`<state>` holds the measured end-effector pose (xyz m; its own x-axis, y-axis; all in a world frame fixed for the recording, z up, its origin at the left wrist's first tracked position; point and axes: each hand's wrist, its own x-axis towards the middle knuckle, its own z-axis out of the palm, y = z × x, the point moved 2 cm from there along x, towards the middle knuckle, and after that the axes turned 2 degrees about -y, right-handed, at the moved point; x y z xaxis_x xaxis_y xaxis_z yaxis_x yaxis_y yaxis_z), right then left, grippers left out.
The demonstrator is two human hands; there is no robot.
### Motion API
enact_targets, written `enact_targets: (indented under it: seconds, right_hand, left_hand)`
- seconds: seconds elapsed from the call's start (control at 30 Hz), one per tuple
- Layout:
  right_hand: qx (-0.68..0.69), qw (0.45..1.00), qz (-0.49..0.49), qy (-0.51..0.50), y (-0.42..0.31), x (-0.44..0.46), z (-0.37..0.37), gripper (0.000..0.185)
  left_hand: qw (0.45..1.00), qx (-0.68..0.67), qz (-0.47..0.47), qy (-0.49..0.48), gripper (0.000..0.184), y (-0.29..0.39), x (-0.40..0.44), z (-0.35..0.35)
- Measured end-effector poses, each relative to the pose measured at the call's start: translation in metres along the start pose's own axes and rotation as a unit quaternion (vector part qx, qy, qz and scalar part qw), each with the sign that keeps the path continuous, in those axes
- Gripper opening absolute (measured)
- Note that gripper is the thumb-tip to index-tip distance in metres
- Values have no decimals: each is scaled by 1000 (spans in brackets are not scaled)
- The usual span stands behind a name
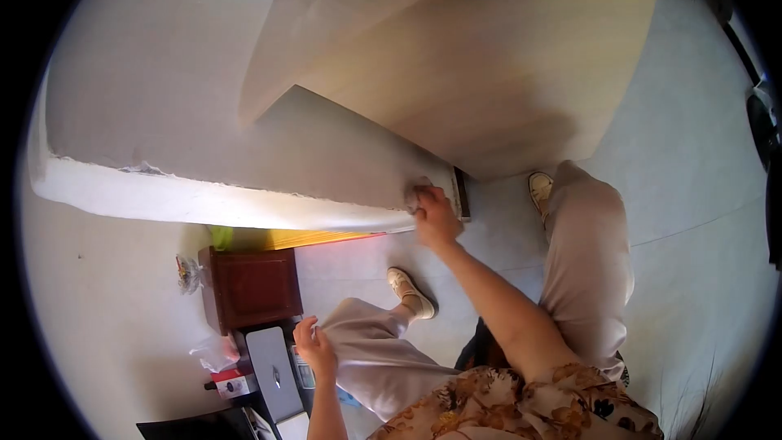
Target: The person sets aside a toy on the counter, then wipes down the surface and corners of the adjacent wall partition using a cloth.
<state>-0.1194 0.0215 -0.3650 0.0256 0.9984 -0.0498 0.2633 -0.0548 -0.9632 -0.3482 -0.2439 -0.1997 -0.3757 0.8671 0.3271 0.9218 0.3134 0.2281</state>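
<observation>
Pale grey floor [692, 171], thin seams; red-brown cabinet [259, 287] beside off-white wall [106, 301]; soft shadows on wall.

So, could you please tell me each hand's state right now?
Left hand: loosely open, no held thing visible.
Right hand: closed on a greyish wad.

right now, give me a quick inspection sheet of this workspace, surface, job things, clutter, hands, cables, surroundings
Surface: grey surface meets a white edge; their shared line is chipped in places.
Job's things: greyish wad against the grey surface near its end; material cannot be told.
Clutter: plastic bag and red-and-white box beside the red-brown cabinet.
Hands: right hand grips the wad; left hand is raised, fingers loosely curled, holding nothing visible.
Cables: nothing seen.
Surroundings: pale floor, the person's shoes on it.
</observation>
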Motion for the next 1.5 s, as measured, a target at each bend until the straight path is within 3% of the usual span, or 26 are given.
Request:
enact_targets:
  seconds: [0.13,0.3,0.4,0.53,0.67,0.77,0.87,0.97,1.17,1.37,1.5]
  right_hand:
    - [-8,998,-65,-4,8,2,2,33]
    - [-4,980,-182,80,-55,-20,-11,32]
    - [-61,993,-95,42,-15,-15,2,31]
    - [-24,998,-49,-13,1,1,0,29]
    - [131,991,-35,-8,-23,20,-20,26]
    - [91,994,-54,-7,-55,27,-33,28]
    - [27,999,-17,-15,-10,44,-10,29]
    - [68,993,72,-67,26,50,0,28]
    - [26,996,-76,-40,-27,54,-14,27]
    - [35,996,3,-77,-2,64,-1,28]
    - [21,997,-3,-68,-14,62,-8,30]
  left_hand:
    - [1000,-6,29,-4,27,8,0,4]
    - [999,-30,27,-14,29,9,-4,1]
    - [999,-14,23,-29,30,6,-4,3]
    - [999,-6,34,-26,30,14,-3,4]
    - [999,-16,26,-22,26,23,-5,2]
    - [999,-6,31,-30,27,24,-2,2]
    - [999,-4,24,-37,28,23,1,3]
    - [999,7,26,-31,27,16,2,5]
    - [1000,-6,3,-23,26,11,3,7]
    - [1000,-2,4,-26,25,4,9,7]
    - [1000,7,4,-22,24,4,7,10]
